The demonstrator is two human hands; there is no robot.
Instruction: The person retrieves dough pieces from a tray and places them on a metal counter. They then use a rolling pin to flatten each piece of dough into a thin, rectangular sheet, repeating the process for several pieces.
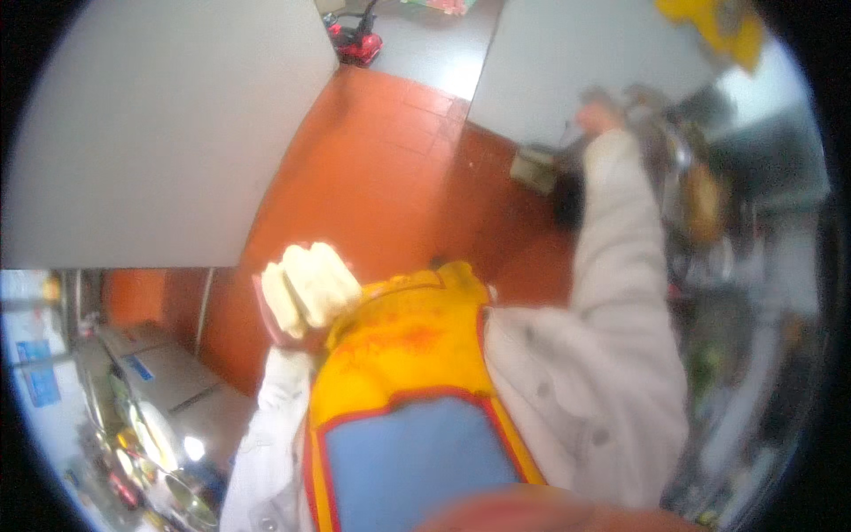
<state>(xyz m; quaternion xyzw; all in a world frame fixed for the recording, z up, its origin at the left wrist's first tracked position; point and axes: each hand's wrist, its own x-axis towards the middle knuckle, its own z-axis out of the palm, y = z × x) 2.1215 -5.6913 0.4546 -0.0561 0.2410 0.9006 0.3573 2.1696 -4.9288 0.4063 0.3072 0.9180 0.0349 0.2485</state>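
Observation:
Against the left side of a yellow apron (pixel 399 339) with red trim, my left hand (pixel 302 338) holds several pale yellow, elongated pieces (pixel 312 286), which look like food; something pink shows along their left edge. The fingers are mostly hidden beneath these pieces. My right arm reaches forward in a pale sleeve. Beside the edge of a grey surface at the upper right is my right hand (pixel 598 116), blurred by motion; whether it grips anything is not clear. Dark, blurred objects lie close to it.
A large grey tabletop (pixel 146 133) fills the upper left. Orange-red tiled floor (pixel 372 173) lies between it and the grey surface (pixel 545 73) at the upper right. A red object (pixel 359 48) stands at the top. Cardboard (pixel 166 366) and cluttered items are at the lower left.

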